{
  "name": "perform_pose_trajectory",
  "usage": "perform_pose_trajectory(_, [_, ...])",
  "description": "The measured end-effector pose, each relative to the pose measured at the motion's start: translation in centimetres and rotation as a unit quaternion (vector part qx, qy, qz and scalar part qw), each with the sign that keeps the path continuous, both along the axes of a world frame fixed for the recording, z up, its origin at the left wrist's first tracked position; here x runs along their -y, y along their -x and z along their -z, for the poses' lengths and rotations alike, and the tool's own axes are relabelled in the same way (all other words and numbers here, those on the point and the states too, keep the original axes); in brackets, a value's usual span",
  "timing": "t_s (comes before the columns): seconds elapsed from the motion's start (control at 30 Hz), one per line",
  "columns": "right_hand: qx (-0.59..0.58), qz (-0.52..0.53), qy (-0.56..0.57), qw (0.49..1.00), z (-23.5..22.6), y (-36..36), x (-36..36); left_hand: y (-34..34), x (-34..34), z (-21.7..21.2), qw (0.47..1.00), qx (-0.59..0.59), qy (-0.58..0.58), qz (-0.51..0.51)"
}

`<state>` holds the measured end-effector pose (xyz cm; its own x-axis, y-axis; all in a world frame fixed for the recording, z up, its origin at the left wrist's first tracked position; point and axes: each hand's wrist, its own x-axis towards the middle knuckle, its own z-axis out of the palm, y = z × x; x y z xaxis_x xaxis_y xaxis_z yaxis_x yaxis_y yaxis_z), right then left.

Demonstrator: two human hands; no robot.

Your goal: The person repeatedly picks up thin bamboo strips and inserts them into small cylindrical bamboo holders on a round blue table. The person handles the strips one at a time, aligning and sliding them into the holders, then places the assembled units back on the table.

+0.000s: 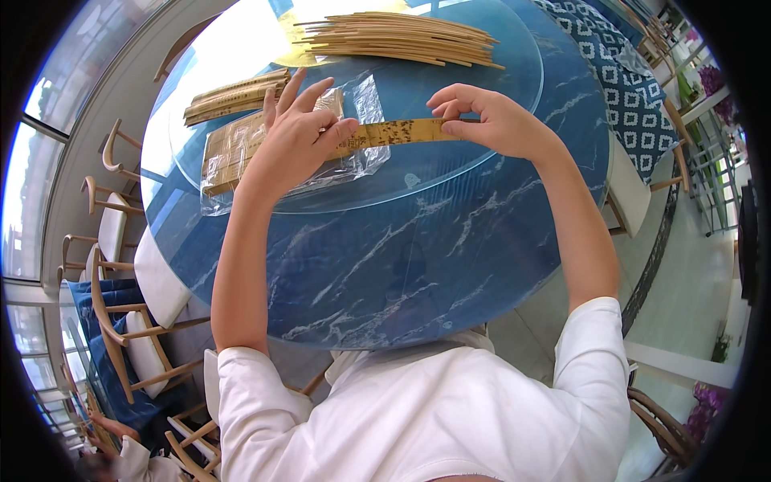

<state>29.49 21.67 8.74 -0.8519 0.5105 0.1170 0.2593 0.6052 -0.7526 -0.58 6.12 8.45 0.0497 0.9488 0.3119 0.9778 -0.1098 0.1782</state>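
Observation:
My left hand and my right hand hold a flat tan bamboo strip with dark markings level between them, above a round glass turntable. The left hand grips one end with fingers spread upward; the right pinches the other end between thumb and fingers. Under my left hand lies a clear plastic bag with more bamboo strips inside. A loose fan of thin bamboo sticks lies at the far side of the turntable. A small stack of strips rests to the left.
The turntable sits on a round blue marble-patterned table. Wooden chairs with white cushions stand at the left, and a blue patterned cloth lies at the upper right. Another person's hand shows at the lower left.

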Motion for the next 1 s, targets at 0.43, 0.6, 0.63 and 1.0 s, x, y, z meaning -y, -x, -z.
perform_pose_trajectory(0.43, [-0.022, 0.02, 0.019, 0.999, 3.8, 5.3, 0.8, 5.4, 4.0, 3.3, 0.986, -0.088, -0.034, -0.135])
perform_pose_trajectory(0.6, [-0.052, 0.022, 0.067, 0.996, 4.1, 6.0, 1.1, -0.5, 1.7, 3.5, 0.993, -0.068, -0.095, 0.016])
perform_pose_trajectory(0.63, [-0.051, 0.026, 0.076, 0.995, 3.9, 6.1, 1.2, -1.5, 0.8, 4.0, 0.994, -0.065, -0.088, 0.026])
perform_pose_trajectory(1.0, [-0.032, 0.191, -0.141, 0.971, 2.1, 6.8, -3.2, -0.8, 0.5, 5.4, 0.99, -0.031, -0.123, 0.056])
